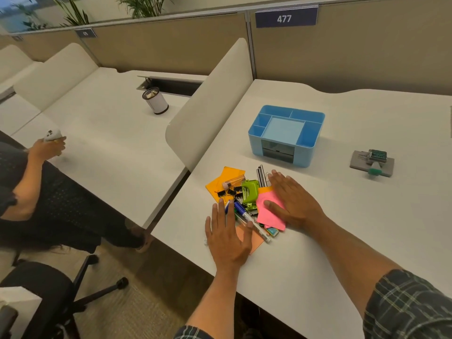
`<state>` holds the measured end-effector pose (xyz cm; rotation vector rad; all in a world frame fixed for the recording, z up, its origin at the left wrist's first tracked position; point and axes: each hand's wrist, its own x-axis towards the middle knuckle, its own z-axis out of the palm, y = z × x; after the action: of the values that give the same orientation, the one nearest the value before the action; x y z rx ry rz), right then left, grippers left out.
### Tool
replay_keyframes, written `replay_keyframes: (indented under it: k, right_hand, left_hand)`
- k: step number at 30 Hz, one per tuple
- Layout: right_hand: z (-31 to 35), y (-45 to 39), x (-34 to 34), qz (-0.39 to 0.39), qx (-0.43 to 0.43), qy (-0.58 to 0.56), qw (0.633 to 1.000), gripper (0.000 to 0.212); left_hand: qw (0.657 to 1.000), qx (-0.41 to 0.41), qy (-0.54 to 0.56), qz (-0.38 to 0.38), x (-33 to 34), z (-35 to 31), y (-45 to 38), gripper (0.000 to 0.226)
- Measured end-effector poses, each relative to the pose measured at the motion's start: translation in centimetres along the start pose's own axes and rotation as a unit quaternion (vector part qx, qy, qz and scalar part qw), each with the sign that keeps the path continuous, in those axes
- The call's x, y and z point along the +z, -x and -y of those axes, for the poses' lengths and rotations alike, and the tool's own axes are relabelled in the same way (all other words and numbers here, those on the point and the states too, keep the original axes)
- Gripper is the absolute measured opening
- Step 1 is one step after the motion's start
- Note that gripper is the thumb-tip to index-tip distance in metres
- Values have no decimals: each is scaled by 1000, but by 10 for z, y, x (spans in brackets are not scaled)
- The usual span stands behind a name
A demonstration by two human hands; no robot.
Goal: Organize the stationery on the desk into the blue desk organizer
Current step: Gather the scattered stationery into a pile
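Nothing sorted yet: blue desk organizer (286, 133) stands empty.
Left hand (228, 237) and right hand (292, 200), fingers spread flat, bracket the stationery pile (244, 199) between them.

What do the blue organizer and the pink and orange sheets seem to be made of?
The blue organizer looks like moulded plastic: smooth, evenly coloured walls with rounded corners. The pink sheets and orange sheets look like matte paper: thin, flat and square-cornered, probably sticky notes.

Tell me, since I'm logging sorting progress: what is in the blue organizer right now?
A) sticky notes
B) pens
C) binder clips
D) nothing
D: every compartment of the organizer shows only bare blue plastic, while the stationery lies piled on the desk between both hands.
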<state>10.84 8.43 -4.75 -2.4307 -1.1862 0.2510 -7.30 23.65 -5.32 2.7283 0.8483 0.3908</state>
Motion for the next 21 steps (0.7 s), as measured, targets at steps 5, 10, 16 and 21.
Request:
replay_keyframes:
  k: [5, 10, 16, 21]
  right_hand:
    - [-2, -2, 3, 12, 20, 11, 1000, 83]
    - [6, -3, 11, 7, 44, 28, 999, 85]
    - [26, -5, 21, -4, 73, 10, 997, 88]
    - [40, -6, 30, 0, 78, 1, 997, 89]
  left_hand:
    - [995, -81, -47, -18, 3, 5, 3, 63]
    - [996, -91, 22, 9, 9, 4, 0, 67]
    - [996, -61, 69, -2, 3, 2, 1, 78]
    - [997, -44, 64, 1, 3, 3, 1, 84]
